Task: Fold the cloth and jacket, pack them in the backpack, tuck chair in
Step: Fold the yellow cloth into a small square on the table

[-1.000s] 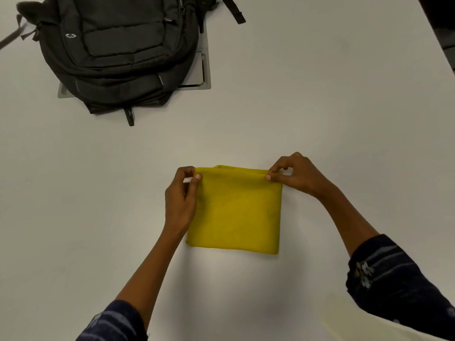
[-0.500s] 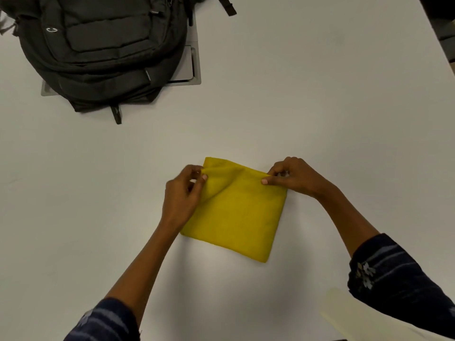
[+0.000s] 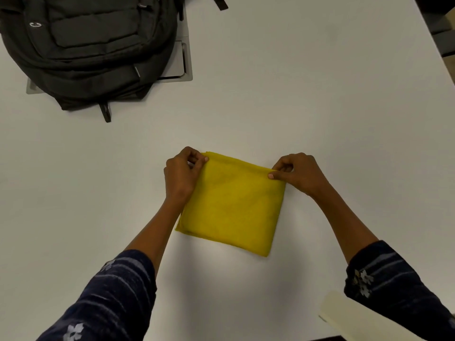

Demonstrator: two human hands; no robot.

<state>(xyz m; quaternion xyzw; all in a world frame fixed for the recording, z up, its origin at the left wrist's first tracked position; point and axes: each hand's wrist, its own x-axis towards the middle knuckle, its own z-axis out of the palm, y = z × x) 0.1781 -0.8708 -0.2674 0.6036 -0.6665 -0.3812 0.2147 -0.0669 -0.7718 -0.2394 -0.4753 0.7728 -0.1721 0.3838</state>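
Note:
A yellow cloth [image 3: 234, 205], folded into a rough square, lies flat on the white table [image 3: 307, 94] in front of me, turned slightly clockwise. My left hand [image 3: 183, 174] pinches its far left corner. My right hand [image 3: 295, 173] pinches its far right corner. A black backpack [image 3: 83, 45] lies closed at the far left of the table, well apart from the cloth. No jacket is in view.
A grey metal cable hatch [image 3: 183, 70] sits flush in the table, partly under the backpack. A pale cream object [image 3: 357, 321] pokes in at the bottom right. The table's right edge [image 3: 440, 62] runs along the upper right, with dark furniture beyond.
The cloth has turned slightly clockwise on the table. Its lifted far left corner has been laid down flat and lined up with the layers beneath. Both hands keep their pinch.

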